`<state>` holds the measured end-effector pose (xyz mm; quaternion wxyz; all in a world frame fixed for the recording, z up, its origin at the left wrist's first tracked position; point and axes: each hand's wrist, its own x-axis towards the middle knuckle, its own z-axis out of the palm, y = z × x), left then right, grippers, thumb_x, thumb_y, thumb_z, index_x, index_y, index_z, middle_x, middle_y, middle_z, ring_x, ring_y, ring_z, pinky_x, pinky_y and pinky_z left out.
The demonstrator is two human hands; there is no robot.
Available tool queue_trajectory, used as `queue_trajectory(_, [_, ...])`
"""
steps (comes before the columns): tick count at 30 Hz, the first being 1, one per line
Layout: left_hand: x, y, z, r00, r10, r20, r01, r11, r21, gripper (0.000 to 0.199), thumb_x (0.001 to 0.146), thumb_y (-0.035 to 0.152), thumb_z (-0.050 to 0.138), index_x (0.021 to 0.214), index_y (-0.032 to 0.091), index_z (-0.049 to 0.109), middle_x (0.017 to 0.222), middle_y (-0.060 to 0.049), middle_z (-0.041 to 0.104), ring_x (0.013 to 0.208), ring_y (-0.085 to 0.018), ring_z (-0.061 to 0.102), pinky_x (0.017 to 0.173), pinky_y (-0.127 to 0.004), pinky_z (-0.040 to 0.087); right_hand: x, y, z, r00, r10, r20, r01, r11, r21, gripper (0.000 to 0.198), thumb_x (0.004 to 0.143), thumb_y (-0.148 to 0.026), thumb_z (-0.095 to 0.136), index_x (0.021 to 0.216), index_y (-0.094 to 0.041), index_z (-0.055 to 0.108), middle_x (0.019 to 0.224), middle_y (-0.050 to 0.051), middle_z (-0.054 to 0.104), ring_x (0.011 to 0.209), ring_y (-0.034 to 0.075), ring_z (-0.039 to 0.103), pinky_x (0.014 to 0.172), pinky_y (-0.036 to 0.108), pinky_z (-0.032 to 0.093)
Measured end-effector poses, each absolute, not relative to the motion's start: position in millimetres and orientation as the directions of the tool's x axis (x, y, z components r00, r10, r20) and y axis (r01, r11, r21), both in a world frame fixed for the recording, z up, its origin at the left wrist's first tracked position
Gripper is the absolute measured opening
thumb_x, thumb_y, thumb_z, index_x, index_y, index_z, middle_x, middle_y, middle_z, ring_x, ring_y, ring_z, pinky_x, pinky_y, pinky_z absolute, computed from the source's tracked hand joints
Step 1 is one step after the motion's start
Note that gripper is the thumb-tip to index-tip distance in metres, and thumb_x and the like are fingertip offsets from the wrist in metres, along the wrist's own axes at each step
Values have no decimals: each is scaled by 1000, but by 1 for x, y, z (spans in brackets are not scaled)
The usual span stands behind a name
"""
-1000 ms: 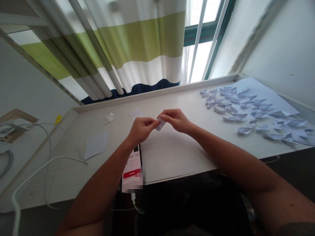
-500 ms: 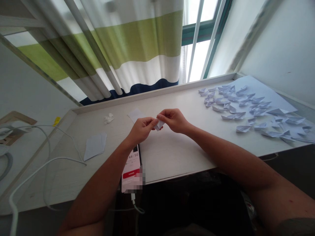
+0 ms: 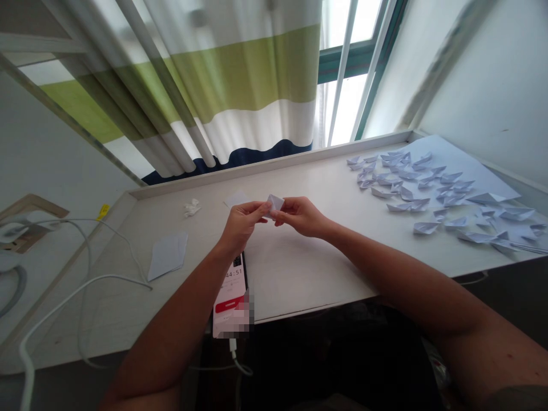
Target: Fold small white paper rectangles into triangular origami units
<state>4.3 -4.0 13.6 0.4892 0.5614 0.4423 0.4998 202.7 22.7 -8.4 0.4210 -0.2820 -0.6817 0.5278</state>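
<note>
Between my two hands is a small folded white paper [image 3: 275,202], its upper corner pointing up over my fingertips. My left hand [image 3: 244,220] pinches its left side between thumb and fingers. The right side is gripped by my right hand [image 3: 302,216], thumb in front and fingers behind. The lower part of the paper is hidden by my fingers. Many folded paper boats [image 3: 411,177] lie at the right of the white table [image 3: 299,274]. Just beyond my left hand lies a white paper sheet [image 3: 237,198], partly covered.
A phone [image 3: 231,291] with a charging cable lies under my left forearm at the table's front edge. To the left are stacked paper pieces [image 3: 166,255], crumpled paper [image 3: 192,208] and white cables [image 3: 85,285]. A raised rim [image 3: 274,161] runs along the back, before the curtain.
The folded paper has turned so its corner now points up. My right fingers have shifted from its top to its lower right side. The view has moved slightly.
</note>
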Motion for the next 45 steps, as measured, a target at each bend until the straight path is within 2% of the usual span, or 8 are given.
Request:
queue_trajectory(6, [1, -3, 15, 98, 986, 137, 9, -139, 990, 25, 79, 45, 93, 87, 22, 89, 87, -6, 82, 81, -17, 70, 77, -30, 55, 205, 23, -3, -485, 829, 280, -124, 252, -960, 54, 82, -67, 88, 77, -16, 72, 73, 3, 74, 72, 16, 73, 72, 31, 61])
queue_trajectory(12, [2, -3, 14, 126, 956, 266, 67, -276, 959, 30, 83, 51, 90, 85, 21, 88, 81, -6, 80, 74, -17, 66, 73, -32, 54, 206, 26, -4, -547, 801, 243, -153, 190, -970, 49, 80, -62, 92, 79, -15, 75, 75, 3, 76, 73, 16, 73, 73, 31, 61])
queue_trajectory(16, [3, -3, 14, 120, 950, 289, 119, -303, 946, 35, 82, 55, 89, 84, 20, 88, 75, -5, 78, 69, -16, 62, 69, -31, 51, 207, 28, -8, -576, 789, 215, -154, 154, -976, 53, 82, -66, 89, 83, -14, 78, 80, 6, 79, 77, 17, 75, 77, 33, 63])
queue_trajectory(20, [3, -2, 11, 110, 951, 291, 127, -303, 944, 38, 82, 58, 88, 87, 20, 88, 75, -5, 77, 65, -15, 58, 64, -29, 48, 207, 29, -9, -556, 797, 237, -139, 192, -971, 57, 82, -70, 88, 79, -14, 77, 76, 7, 79, 75, 18, 74, 73, 32, 61])
queue_trajectory(27, [0, -7, 18, 118, 928, 355, 342, -373, 862, 38, 92, 56, 79, 86, 19, 86, 67, -2, 70, 62, -15, 55, 60, -29, 42, 208, 28, -6, -517, 820, 245, -102, 225, -969, 58, 81, -71, 88, 75, -15, 75, 73, 6, 79, 69, 16, 71, 67, 29, 56])
queue_trajectory(36, [0, -8, 19, 183, 952, 244, 119, -268, 956, 43, 85, 63, 87, 85, 20, 86, 62, -3, 68, 52, -11, 44, 51, -28, 32, 212, 27, 4, -523, 821, 230, -204, 141, -969, 54, 73, -64, 96, 79, -14, 76, 76, 4, 77, 71, 15, 74, 68, 29, 61])
queue_trajectory(42, [-1, -9, 23, 191, 939, 285, 158, -316, 936, 42, 86, 61, 86, 84, 19, 86, 64, -4, 70, 57, -13, 54, 57, -29, 42, 210, 27, 3, -512, 819, 259, -205, 176, -963, 52, 73, -62, 97, 76, -14, 76, 73, 4, 76, 70, 16, 72, 68, 30, 61])
queue_trajectory(45, [-1, -10, 23, 182, 929, 321, 225, -357, 906, 37, 88, 56, 84, 82, 19, 86, 64, -4, 70, 56, -14, 54, 56, -29, 41, 210, 26, 3, -477, 832, 281, -188, 216, -958, 53, 75, -63, 96, 74, -15, 75, 72, 4, 76, 68, 16, 71, 65, 30, 59])
